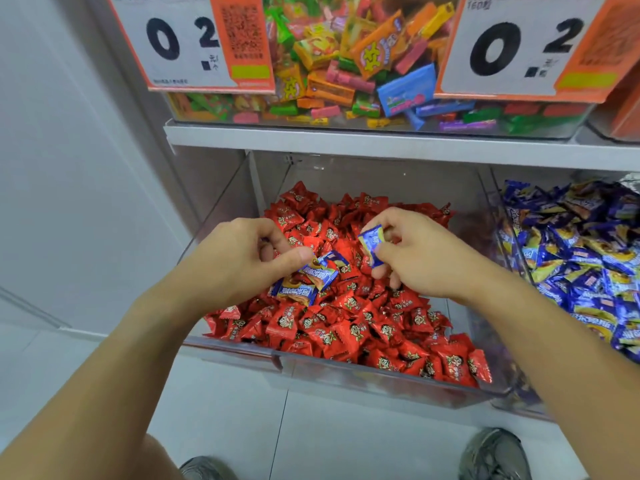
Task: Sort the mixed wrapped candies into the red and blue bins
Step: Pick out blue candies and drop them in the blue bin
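Note:
A clear bin [311, 370] full of red wrapped candies [346, 327] is pulled out below the shelf. Both hands hover over its middle. My right hand [419, 252] pinches a blue wrapped candy [371, 245] between thumb and fingers, lifted above the red pile. My left hand [242, 256] pinches the edge of a blue-and-orange candy [320, 270] that lies on the red ones. Another blue-and-orange candy [294, 292] lies just below it. To the right stands a second clear bin [498, 216] heaped with blue candies [581, 258].
A white shelf [346, 140] above carries a clear bin of mixed colourful candies [346, 64] with two orange-and-white price signs [194, 43] hung in front. A grey wall is on the left. My shoes [495, 455] stand on the pale tiled floor below the bins.

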Tool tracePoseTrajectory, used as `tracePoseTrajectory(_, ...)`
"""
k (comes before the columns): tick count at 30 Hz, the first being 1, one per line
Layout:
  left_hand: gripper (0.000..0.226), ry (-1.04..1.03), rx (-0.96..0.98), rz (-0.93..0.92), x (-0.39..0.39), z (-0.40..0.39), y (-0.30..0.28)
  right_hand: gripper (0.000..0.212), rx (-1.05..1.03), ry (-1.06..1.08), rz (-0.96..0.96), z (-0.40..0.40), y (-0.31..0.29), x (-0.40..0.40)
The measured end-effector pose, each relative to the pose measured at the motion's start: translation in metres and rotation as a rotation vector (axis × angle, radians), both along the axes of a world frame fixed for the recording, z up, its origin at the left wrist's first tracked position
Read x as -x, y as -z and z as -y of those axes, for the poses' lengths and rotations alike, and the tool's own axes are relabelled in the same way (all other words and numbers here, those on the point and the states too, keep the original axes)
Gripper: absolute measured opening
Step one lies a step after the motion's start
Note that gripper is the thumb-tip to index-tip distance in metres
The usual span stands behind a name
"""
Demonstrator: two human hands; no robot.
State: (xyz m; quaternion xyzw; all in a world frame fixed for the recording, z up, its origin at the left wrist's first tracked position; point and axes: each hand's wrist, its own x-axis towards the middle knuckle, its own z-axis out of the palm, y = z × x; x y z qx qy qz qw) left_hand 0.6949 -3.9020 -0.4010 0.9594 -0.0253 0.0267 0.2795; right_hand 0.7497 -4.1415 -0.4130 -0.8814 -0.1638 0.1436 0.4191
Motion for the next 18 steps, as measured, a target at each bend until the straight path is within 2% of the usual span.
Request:
tracePoseTrajectory(3,0.036,0.036,-0.028,0.000,0.001,0.008,0.006,0.020,0.069,-0.033,-0.044,-0.007,0.002,0.001)
tracePoseTrajectory(6,0.028,0.065,-0.011,0.044,-0.001,0.021,0.011,0.002,0.131,-0.036,-0.048,-0.015,0.001,0.002)
tracePoseTrajectory(10,0.026,-0.002,0.182,0.067,0.000,0.010,-0.002,0.019,0.185,-0.057,0.105,-0.020,-0.008,0.005)
tracePoseTrajectory(13,0.026,-0.012,0.355,-0.031,0.006,-0.002,-0.014,0.013,0.193,-0.048,0.205,-0.026,-0.006,0.002)
tracePoseTrajectory(15,0.025,-0.072,0.461,-0.129,0.006,-0.009,-0.013,0.019,0.223,-0.080,0.252,-0.034,-0.004,0.002)
tracePoseTrajectory(18,0.016,-0.066,0.428,-0.188,0.006,-0.017,-0.007,0.035,0.351,-0.164,0.237,-0.046,0.001,0.004)
